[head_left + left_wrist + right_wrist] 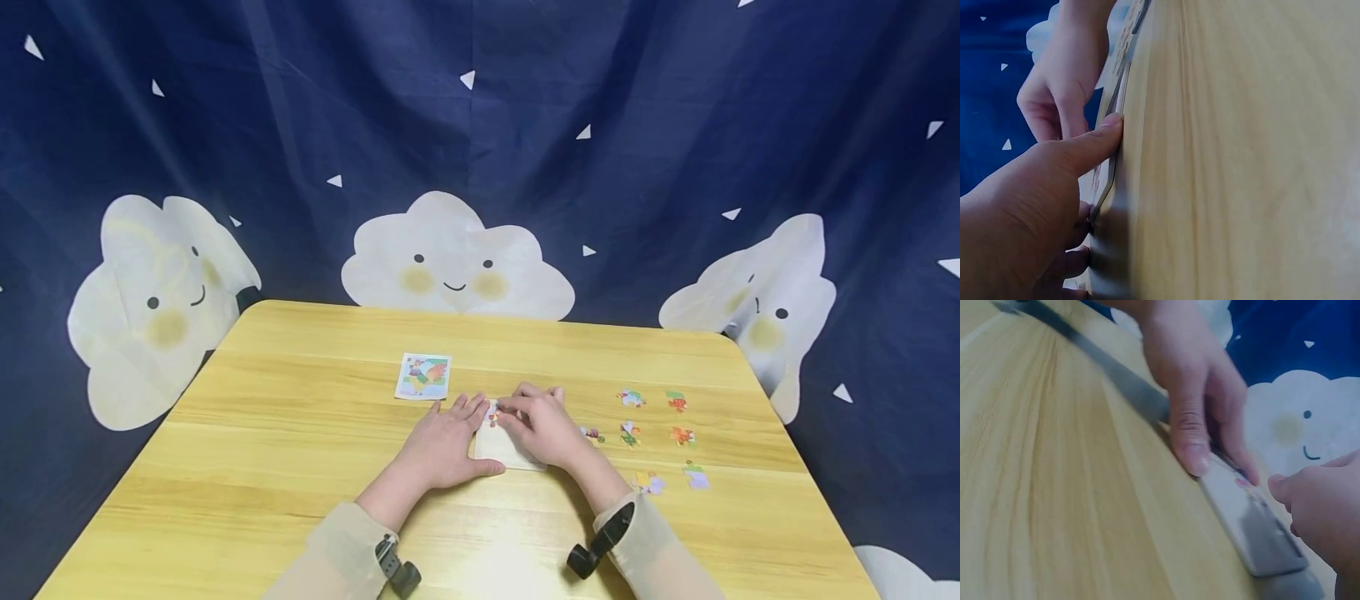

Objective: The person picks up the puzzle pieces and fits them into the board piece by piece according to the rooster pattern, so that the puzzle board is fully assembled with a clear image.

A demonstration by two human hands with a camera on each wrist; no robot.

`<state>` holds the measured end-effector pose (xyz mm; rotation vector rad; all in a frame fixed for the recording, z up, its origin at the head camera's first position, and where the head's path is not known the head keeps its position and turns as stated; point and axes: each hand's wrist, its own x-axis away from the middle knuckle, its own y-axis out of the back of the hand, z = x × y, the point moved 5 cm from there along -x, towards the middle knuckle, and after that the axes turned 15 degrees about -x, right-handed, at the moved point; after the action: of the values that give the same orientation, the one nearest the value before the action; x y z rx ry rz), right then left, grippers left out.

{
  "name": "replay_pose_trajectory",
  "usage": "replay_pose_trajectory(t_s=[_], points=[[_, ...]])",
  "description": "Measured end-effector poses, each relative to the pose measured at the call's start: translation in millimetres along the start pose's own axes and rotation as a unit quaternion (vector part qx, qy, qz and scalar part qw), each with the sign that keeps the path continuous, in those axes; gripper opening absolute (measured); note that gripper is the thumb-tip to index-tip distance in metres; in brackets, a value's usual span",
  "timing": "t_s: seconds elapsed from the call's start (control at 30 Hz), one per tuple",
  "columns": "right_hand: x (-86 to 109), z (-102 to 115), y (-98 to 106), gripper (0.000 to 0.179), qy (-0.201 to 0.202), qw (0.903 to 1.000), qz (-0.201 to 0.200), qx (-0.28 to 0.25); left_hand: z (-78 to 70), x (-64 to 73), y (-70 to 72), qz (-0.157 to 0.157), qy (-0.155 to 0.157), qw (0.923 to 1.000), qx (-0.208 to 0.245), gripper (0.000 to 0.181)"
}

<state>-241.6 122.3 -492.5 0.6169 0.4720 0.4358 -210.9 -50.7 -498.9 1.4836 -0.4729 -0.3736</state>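
While the left hand (448, 450) steadies a white puzzle tray (501, 455), its fingers reach out nearly straight along the left side and its thumb presses at the near edge, so they touch the tray without curling round it. The thumb and index finger of the right hand (543, 427) are bent and appear to pinch a jigsaw piece (492, 417) by its right side; how firm that hold is, I cannot tell.

What matters most is this small relation: the piece lies at the tray's far left corner, just left of the right fingertips and just right of the left index fingertip. The right hand is the nearer, being at the piece itself. The visible part of the piece looks longer away from the person than across.

Bare tray spreads nearer the person than the right fingertips. Loose jigsaw pieces (682, 436) lie scattered on the surface (300, 458) to the right of the right fingers, the closest partly hidden just beside the wrist. A picture card (423, 377) with a colourful bird lies beyond the left fingertips, a little to their left.
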Motion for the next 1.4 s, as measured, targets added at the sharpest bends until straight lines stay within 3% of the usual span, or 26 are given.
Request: replay_pose_trajectory(t_s=[0.4, 0.57, 1.0, 1.4], points=[[33.8, -3, 56, 0.025, -0.01, 0.9978, -0.04, -0.052, -1.1, 1.0, 0.5, -0.004, 0.001, 0.9999, 0.016, 0.107], [47.0, -9, 75, 0.032, -0.026, 0.9969, -0.027, -0.069, -0.7, 1.4, 0.5, -0.005, -0.003, 0.9999, 0.011, 0.106], [85.3, -37, 134, 0.044, -0.06, 0.9971, -0.041, -0.023, -1.5, 2.0, 0.8, -0.008, -0.003, 0.9999, 0.008, 0.106], [91.9, -78, 153, 0.047, -0.132, 0.9903, -0.035, 0.026, -1.2, 2.0, -2.5, -0.013, -0.003, 0.9997, 0.022, 0.106]])
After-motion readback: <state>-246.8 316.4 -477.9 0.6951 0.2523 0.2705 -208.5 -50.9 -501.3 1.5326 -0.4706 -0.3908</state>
